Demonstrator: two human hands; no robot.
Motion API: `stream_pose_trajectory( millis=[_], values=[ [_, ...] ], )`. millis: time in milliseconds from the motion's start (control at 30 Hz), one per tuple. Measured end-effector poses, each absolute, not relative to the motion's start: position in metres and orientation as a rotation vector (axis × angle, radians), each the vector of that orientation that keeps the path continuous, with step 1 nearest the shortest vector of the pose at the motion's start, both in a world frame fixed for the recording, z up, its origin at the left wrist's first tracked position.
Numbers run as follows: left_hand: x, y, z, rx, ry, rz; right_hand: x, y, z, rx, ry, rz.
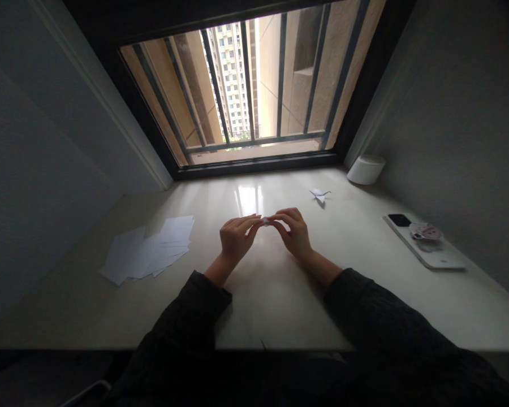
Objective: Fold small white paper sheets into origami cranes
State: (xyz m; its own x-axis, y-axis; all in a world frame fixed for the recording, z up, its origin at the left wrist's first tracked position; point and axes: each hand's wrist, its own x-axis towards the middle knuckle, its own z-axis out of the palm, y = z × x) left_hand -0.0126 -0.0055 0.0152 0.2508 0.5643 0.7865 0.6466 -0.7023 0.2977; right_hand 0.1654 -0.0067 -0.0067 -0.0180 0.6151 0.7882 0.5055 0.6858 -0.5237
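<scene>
Between my fingertips is a small folded piece of white paper (266,221), mostly covered by the fingers, so its shape does not show. My left hand (238,233) pinches its left side with thumb and fingers. From the other side, my right hand (294,230) pinches it in the same way. Both hands are above the middle of the pale, glossy sill (275,299). Beyond my right hand, a folded paper crane (320,195) rests on the surface.
Loose white paper sheets (148,251) lie overlapping at the left. On the right is a white phone (424,240) with a round grip on its back. A white cylindrical object (366,169) stands in the back right corner, near the barred window (254,85).
</scene>
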Motion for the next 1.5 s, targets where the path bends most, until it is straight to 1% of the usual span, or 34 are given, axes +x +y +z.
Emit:
stream_pose_trajectory(
  millis=[367,467,567,700,800,900,1000,1100,1233,1500],
  values=[
    [-0.015,-0.007,0.027,-2.421,-0.951,-1.227,0.166,-0.007,-0.004,-0.929,-1.767,0.086],
    [-0.013,-0.008,0.027,-2.426,-0.982,-1.279,0.165,-0.007,-0.005,-0.946,-1.744,0.165],
    [-0.009,-0.011,0.023,-2.405,-1.171,-1.466,0.162,-0.006,-0.007,-0.988,-1.608,0.35],
    [-0.002,-0.015,0.02,-2.474,-1.41,-1.687,0.156,-0.009,-0.006,-0.96,-1.327,0.779],
    [0.0,-0.016,0.018,-2.499,-1.451,-1.745,0.154,-0.01,-0.004,-0.829,-1.253,1.072],
    [-0.001,-0.015,0.017,-2.491,-1.44,-1.743,0.154,-0.009,-0.007,-0.737,-1.235,1.177],
    [-0.004,-0.013,0.015,-2.475,-1.408,-1.711,0.154,-0.005,-0.013,-0.753,-1.263,1.166],
    [-0.005,-0.011,0.014,-2.445,-1.336,-1.672,0.155,-0.003,-0.014,-0.805,-1.294,1.044],
    [-0.006,-0.01,0.014,-2.435,-1.282,-1.64,0.155,-0.006,-0.009,-0.756,-1.278,0.937],
    [-0.005,-0.01,0.019,-2.522,-1.327,-1.839,0.155,-0.007,-0.007,-0.807,-1.28,0.91]
  ],
)
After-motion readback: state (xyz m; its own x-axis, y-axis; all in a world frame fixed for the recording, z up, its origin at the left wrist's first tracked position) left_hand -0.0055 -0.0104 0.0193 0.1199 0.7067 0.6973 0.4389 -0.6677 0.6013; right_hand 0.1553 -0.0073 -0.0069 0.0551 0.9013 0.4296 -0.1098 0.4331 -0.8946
